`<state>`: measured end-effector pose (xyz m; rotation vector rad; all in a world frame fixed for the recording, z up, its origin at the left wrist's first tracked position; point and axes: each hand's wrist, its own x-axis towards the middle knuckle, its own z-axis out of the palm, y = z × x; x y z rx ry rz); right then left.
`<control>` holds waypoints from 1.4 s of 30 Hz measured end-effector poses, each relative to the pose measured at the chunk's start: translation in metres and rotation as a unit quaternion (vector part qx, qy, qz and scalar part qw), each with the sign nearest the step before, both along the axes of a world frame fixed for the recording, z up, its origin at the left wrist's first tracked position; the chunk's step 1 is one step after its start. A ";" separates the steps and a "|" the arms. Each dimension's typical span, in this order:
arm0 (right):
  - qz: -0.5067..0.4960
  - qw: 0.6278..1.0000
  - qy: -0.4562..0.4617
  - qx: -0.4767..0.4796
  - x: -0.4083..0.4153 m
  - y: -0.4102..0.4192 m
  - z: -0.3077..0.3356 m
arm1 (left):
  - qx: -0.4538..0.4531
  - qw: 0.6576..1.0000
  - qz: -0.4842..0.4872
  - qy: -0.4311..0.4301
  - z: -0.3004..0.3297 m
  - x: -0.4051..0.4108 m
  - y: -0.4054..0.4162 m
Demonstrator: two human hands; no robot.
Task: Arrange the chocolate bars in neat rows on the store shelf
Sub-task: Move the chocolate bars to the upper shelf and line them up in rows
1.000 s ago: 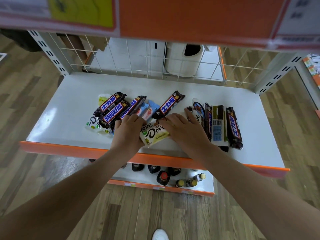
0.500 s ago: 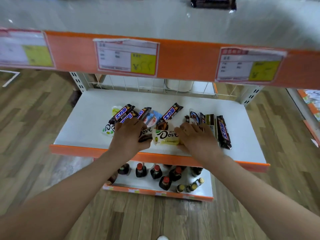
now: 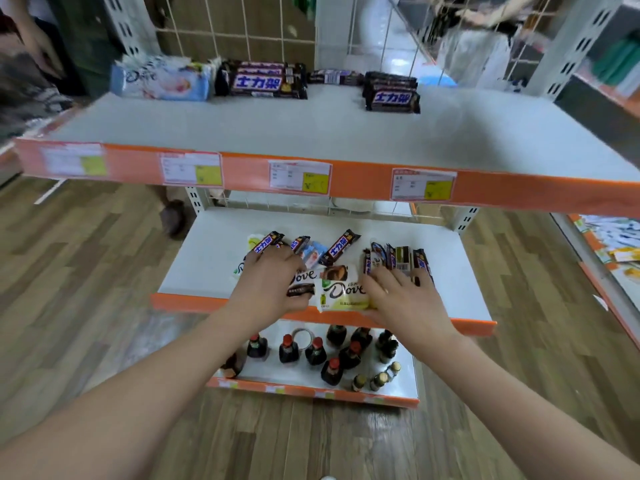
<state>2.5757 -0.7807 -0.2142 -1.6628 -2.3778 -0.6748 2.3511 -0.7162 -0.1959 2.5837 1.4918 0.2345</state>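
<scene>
On the white middle shelf [image 3: 207, 265] lies a loose pile of chocolate bars, among them a Snickers bar [image 3: 341, 245] lying at an angle. My left hand [image 3: 273, 282] grips a dark brown Dove bar [image 3: 299, 289] at the pile's front. My right hand [image 3: 401, 299] holds the right end of a white and green Dove bar [image 3: 343, 292] over the shelf's front edge. Behind my right hand, several bars [image 3: 398, 259] lie side by side. The upper shelf [image 3: 311, 133] carries a blue Dove pack [image 3: 161, 79] and two Snickers stacks [image 3: 263, 81] [image 3: 393, 93].
Price tags [image 3: 299, 178] line the upper shelf's orange front edge. Several dark bottles [image 3: 318, 355] stand on the bottom shelf. Wire mesh backs the shelves. Another person's arm [image 3: 38, 46] shows at the top left. Wooden floor surrounds the rack.
The view has tilted up, bringing the upper shelf into sight. My left hand shifted from the white Dove bar to the dark one. The white bar now sits level at the front edge.
</scene>
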 end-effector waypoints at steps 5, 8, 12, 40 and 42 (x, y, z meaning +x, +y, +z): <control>-0.016 1.000 -0.003 -0.004 -0.012 -0.027 0.030 | 0.011 0.999 -0.007 -0.032 0.032 -0.012 -0.017; -0.015 1.000 -0.002 0.005 -0.019 -0.037 0.049 | 0.032 0.998 -0.018 -0.049 0.054 -0.019 -0.028; -0.003 0.999 -0.001 0.043 -0.028 -0.043 0.074 | 0.065 0.996 -0.024 -0.054 0.081 -0.031 -0.036; -0.001 0.992 -0.040 0.119 -0.069 -0.012 0.205 | 0.137 0.988 0.001 -0.064 0.204 -0.086 -0.018; -0.002 0.992 -0.040 0.118 -0.070 -0.007 0.207 | 0.139 0.988 0.004 -0.063 0.204 -0.085 -0.013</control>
